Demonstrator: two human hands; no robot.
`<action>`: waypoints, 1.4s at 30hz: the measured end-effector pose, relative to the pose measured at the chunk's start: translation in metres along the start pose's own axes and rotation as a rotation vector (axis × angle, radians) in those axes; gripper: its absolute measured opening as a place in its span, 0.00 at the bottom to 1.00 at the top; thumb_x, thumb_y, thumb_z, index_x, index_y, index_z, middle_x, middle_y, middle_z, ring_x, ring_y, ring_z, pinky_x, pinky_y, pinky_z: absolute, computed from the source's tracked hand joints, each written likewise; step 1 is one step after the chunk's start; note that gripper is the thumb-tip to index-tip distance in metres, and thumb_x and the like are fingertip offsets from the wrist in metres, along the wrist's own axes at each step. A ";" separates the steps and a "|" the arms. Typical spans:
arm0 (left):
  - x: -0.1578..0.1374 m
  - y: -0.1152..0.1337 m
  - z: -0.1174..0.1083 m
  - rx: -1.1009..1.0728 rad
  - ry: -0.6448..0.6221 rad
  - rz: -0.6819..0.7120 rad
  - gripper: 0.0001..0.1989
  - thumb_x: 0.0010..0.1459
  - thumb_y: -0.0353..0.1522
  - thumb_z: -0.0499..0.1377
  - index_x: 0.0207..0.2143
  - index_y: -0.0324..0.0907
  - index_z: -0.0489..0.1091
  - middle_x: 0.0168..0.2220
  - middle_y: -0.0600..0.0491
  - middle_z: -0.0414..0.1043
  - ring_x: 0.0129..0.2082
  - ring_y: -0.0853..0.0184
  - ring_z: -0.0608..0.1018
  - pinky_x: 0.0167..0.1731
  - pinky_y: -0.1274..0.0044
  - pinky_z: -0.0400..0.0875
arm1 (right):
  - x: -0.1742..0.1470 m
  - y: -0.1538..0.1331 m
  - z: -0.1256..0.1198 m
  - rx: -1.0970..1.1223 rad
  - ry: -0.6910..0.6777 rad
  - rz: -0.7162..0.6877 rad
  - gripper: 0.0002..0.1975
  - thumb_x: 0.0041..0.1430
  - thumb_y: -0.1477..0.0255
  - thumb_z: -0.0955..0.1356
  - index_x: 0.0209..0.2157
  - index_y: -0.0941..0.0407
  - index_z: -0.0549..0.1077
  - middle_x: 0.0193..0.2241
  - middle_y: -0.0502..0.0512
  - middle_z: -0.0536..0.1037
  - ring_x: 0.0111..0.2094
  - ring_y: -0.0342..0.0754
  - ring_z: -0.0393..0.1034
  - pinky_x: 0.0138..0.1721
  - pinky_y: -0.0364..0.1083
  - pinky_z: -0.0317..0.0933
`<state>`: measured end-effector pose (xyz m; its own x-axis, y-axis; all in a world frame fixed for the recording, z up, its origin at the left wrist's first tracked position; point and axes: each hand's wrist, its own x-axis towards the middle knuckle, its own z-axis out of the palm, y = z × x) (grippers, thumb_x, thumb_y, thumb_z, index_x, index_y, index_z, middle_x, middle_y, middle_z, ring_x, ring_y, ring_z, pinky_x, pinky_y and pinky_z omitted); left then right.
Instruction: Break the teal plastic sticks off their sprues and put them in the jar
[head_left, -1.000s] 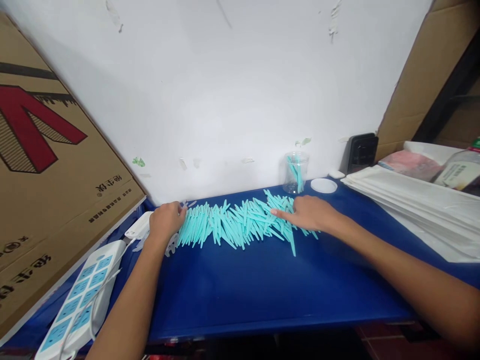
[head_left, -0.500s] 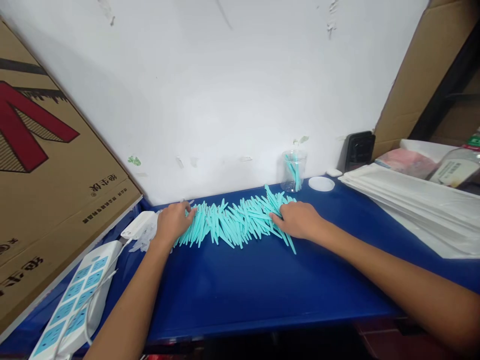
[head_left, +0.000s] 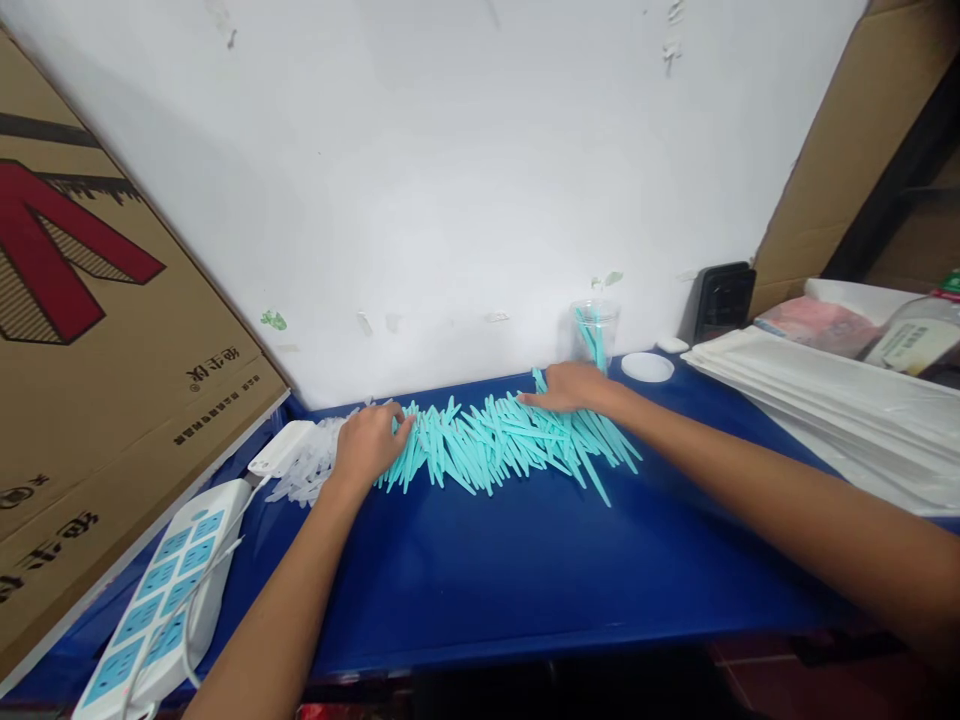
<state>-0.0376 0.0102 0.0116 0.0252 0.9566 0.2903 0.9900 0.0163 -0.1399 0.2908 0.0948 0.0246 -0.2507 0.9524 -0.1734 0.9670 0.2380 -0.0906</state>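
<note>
A long heap of thin turquoise tapered sticks [head_left: 480,450] lies across the blue table near the wall. At the heap's left end rests my left hand [head_left: 371,440], its fingers curved and its thumb apart, touching the sticks. My right hand [head_left: 574,388] lies over the back right part of the heap, thumb stretched out to the left; its other fingers are partly hidden. A clear plastic jar [head_left: 609,325] just behind that hand holds a few turquoise sticks upright. Left of my left hand is a pile of translucent whitish sticks [head_left: 307,468].
A white power strip [head_left: 169,590] with a cable and a white box-like item [head_left: 281,447] are at the left, beside a large cardboard box [head_left: 127,400]. A round white lid [head_left: 647,367] lies right of the jar. White bags [head_left: 832,400] are stacked at the right.
My right hand has moved back and slightly left over the heap, uncovering sticks spread at its right end. My left hand has shifted right, and more of the translucent sticks show.
</note>
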 end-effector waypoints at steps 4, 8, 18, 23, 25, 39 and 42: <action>-0.001 0.000 -0.001 -0.016 -0.009 -0.004 0.22 0.69 0.47 0.50 0.42 0.44 0.78 0.38 0.43 0.82 0.41 0.51 0.82 0.39 0.69 0.71 | 0.015 -0.015 -0.002 -0.032 -0.113 -0.014 0.34 0.61 0.45 0.69 0.45 0.65 0.80 0.46 0.73 0.81 0.48 0.67 0.77 0.43 0.56 0.69; -0.001 -0.001 -0.001 -0.030 0.002 -0.002 0.21 0.69 0.46 0.51 0.42 0.44 0.79 0.37 0.44 0.82 0.40 0.51 0.82 0.39 0.69 0.71 | 0.017 -0.019 0.000 -0.037 -0.170 -0.042 0.28 0.68 0.52 0.66 0.47 0.66 0.80 0.48 0.73 0.81 0.51 0.65 0.76 0.47 0.55 0.69; -0.001 -0.002 -0.001 -0.070 0.023 0.014 0.21 0.69 0.47 0.51 0.42 0.44 0.79 0.37 0.44 0.82 0.39 0.52 0.82 0.38 0.69 0.70 | 0.009 -0.023 0.013 0.001 -0.097 0.030 0.20 0.69 0.64 0.70 0.58 0.59 0.72 0.56 0.62 0.74 0.51 0.54 0.74 0.51 0.57 0.72; -0.001 -0.002 -0.002 -0.082 0.010 0.003 0.22 0.69 0.47 0.51 0.41 0.44 0.79 0.36 0.44 0.81 0.38 0.53 0.82 0.37 0.71 0.69 | 0.007 -0.012 0.018 0.058 0.053 0.017 0.19 0.72 0.64 0.68 0.56 0.61 0.72 0.53 0.65 0.76 0.50 0.55 0.75 0.50 0.56 0.71; -0.001 -0.001 -0.002 -0.096 0.023 0.007 0.21 0.69 0.47 0.51 0.40 0.44 0.79 0.35 0.45 0.81 0.37 0.53 0.82 0.36 0.71 0.68 | 0.004 -0.007 0.018 0.088 0.126 -0.008 0.18 0.76 0.65 0.61 0.54 0.65 0.71 0.50 0.71 0.78 0.50 0.59 0.75 0.49 0.53 0.68; -0.018 0.050 -0.009 -0.820 0.231 0.189 0.20 0.69 0.47 0.55 0.40 0.42 0.78 0.32 0.50 0.79 0.32 0.64 0.78 0.35 0.75 0.70 | -0.054 -0.010 -0.003 0.446 0.635 -0.268 0.17 0.77 0.58 0.49 0.42 0.53 0.57 0.29 0.57 0.74 0.28 0.54 0.68 0.32 0.48 0.56; -0.029 0.082 -0.018 -1.096 0.175 0.225 0.21 0.71 0.47 0.53 0.53 0.43 0.74 0.45 0.46 0.80 0.46 0.60 0.80 0.41 0.74 0.73 | -0.065 -0.023 0.000 0.474 0.680 -0.364 0.14 0.76 0.59 0.50 0.40 0.52 0.55 0.28 0.54 0.70 0.27 0.53 0.65 0.31 0.48 0.54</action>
<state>0.0457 -0.0215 0.0090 0.1521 0.8504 0.5037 0.5463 -0.4970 0.6742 0.2850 0.0275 0.0381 -0.3114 0.7763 0.5481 0.6751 0.5867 -0.4474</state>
